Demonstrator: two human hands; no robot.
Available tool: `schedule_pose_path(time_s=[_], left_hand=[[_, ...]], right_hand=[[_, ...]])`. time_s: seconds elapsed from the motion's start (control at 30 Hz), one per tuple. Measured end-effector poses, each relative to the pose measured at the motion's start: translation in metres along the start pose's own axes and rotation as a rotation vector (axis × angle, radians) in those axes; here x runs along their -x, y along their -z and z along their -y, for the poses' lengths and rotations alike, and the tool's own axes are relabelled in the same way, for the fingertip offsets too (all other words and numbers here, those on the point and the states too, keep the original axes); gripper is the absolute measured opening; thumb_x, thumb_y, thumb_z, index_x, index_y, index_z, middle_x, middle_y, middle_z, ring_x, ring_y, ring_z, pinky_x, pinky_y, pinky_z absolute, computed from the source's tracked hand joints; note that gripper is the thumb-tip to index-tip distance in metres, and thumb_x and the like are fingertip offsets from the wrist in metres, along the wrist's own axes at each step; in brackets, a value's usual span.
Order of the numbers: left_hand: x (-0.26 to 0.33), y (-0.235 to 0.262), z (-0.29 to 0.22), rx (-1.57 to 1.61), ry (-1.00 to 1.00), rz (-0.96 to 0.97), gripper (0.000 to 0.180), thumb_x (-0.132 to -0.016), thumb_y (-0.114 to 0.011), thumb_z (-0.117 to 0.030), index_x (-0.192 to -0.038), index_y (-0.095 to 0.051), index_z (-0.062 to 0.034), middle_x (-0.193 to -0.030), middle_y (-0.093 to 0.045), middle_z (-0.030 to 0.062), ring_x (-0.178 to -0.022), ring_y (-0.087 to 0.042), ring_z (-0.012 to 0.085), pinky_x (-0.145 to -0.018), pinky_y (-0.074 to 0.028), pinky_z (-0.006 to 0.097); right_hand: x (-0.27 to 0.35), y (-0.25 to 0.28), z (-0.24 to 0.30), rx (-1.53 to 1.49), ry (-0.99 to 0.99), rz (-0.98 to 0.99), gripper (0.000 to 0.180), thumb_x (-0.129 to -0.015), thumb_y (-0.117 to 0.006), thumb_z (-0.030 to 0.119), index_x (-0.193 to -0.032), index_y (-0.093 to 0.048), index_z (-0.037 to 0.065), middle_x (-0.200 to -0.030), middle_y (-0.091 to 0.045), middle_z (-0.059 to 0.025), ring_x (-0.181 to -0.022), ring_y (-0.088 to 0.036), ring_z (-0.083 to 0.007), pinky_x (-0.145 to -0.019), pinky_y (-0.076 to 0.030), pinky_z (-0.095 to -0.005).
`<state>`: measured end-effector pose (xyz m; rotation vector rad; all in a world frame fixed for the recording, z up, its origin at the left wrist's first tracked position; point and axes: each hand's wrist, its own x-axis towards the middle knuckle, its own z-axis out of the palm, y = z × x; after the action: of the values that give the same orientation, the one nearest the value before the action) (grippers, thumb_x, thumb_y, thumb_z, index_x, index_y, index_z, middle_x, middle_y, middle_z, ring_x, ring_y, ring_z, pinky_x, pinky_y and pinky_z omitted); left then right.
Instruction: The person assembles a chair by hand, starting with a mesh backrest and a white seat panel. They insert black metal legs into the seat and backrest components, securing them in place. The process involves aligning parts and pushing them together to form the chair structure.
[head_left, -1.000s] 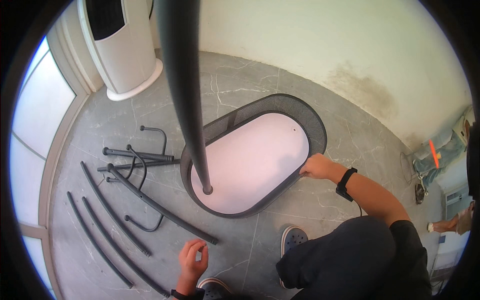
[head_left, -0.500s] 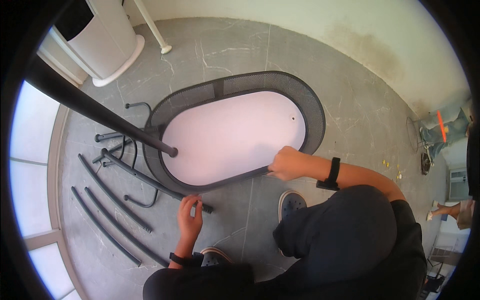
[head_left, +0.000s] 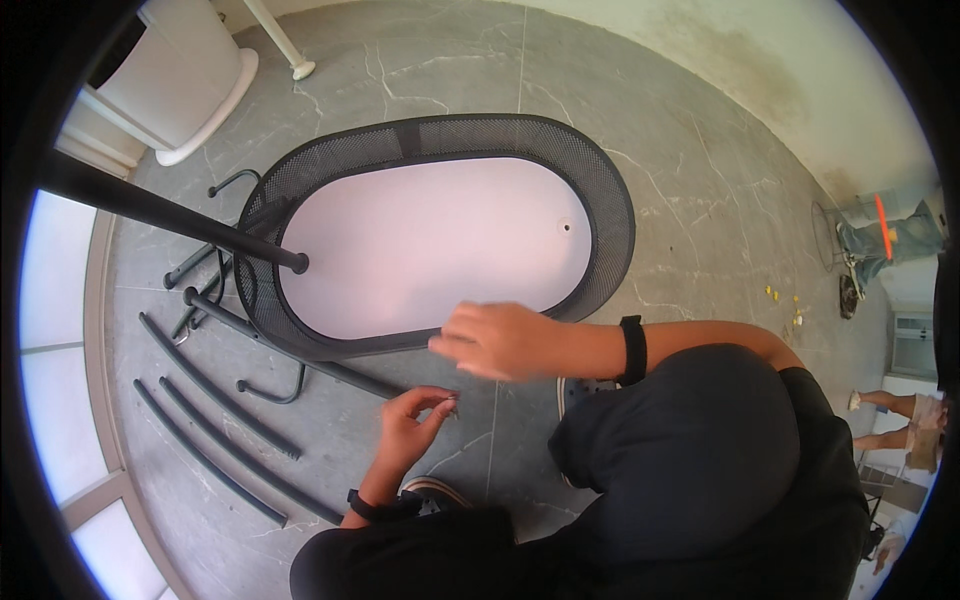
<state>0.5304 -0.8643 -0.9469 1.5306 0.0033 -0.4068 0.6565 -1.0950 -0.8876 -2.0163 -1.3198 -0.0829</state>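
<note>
Head view, so everything's a bit bendy toward the edges. There's a big oval basket sitting on the floor in the middle: dark see-through mesh for walls, solid dark band round the rim, and a smooth pinkish-white base with a little round hole toward its right end. A dark round pole has its lower end over the left part of the base; its top runs off into the black lens edge, so no clue how long it is.

Left of the basket it's all matte dark tubing. Three slim curved tubes lie loose, and the near end of one goes under the left arm. A thicker curved tube passes along the basket's near left side and gets lost behind the left hand. The bent hooks further back overlap too much to sort out.

Left hand's grip is narrow, thumb and finger pinching a small dark piece, too tiny to identify. The right hand is over the near rim and smeared by motion, so I can't tell if it's holding or touching anything. Floor's smooth grey with pale marble-like veins. The rounded white cabinet far left is cut off at the top, and the yellow bits off right are just specks.
</note>
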Motion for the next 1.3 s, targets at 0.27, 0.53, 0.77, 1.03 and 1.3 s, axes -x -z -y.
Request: schedule_pose_path(time_s=[0.27,0.53,0.77,1.03,1.3], left_hand=[[-0.005,-0.009,0.012,0.307,0.172,0.067,0.01,-0.1,-0.065,-0.002,-0.105,-0.065,0.0069,-0.087,-0.073,0.0113,-0.079,-0.07,0.0161,-0.071,-0.058,0.03],[-0.002,-0.021,0.015,0.283,0.184,-0.023,0.015,-0.103,-0.055,0.002,-0.117,-0.057,0.0077,-0.093,-0.073,0.0149,-0.082,-0.071,0.0186,-0.075,-0.059,0.03],[-0.006,-0.021,0.019,0.354,0.154,0.166,0.031,-0.105,-0.049,0.002,-0.136,-0.043,0.0012,-0.107,-0.071,0.0182,-0.098,-0.071,0.0237,-0.089,-0.058,0.036],[-0.005,-0.021,0.027,0.543,0.161,0.256,0.045,-0.104,-0.046,0.002,-0.147,-0.034,-0.0011,-0.121,-0.068,0.0218,-0.107,-0.069,0.0285,-0.099,-0.054,0.042],[-0.014,0.008,-0.019,-0.499,-0.204,-0.003,0.04,-0.09,-0.067,-0.004,-0.13,-0.059,-0.0035,-0.117,-0.07,0.0131,-0.101,-0.068,0.0289,-0.094,-0.052,0.042]], right_hand=[[0.04,-0.015,0.019,-0.383,-0.05,0.375,0.04,-0.092,-0.071,0.016,-0.13,-0.059,0.008,-0.106,-0.061,-0.0109,-0.094,-0.066,-0.0283,-0.07,-0.057,-0.0401],[0.04,-0.038,0.017,-0.577,-0.273,0.223,0.024,-0.089,-0.074,0.011,-0.112,-0.069,0.003,-0.096,-0.066,-0.011,-0.08,-0.07,-0.0262,-0.07,-0.058,-0.0366],[0.057,-0.041,0.008,-0.651,-0.461,0.232,0.02,-0.086,-0.076,0.007,-0.104,-0.071,0.002,-0.096,-0.07,-0.0101,-0.079,-0.073,-0.0206,-0.071,-0.058,-0.0328],[0.069,-0.037,0.007,-0.624,-0.45,0.229,0.021,-0.084,-0.076,0.005,-0.105,-0.075,0.002,-0.097,-0.072,-0.0104,-0.08,-0.073,-0.0206,-0.071,-0.058,-0.0328],[0.096,-0.016,-0.006,-0.628,-0.426,0.355,0.025,-0.081,-0.078,0.006,-0.105,-0.076,0.003,-0.098,-0.073,-0.0089,-0.079,-0.073,-0.0193,-0.071,-0.058,-0.0319]])
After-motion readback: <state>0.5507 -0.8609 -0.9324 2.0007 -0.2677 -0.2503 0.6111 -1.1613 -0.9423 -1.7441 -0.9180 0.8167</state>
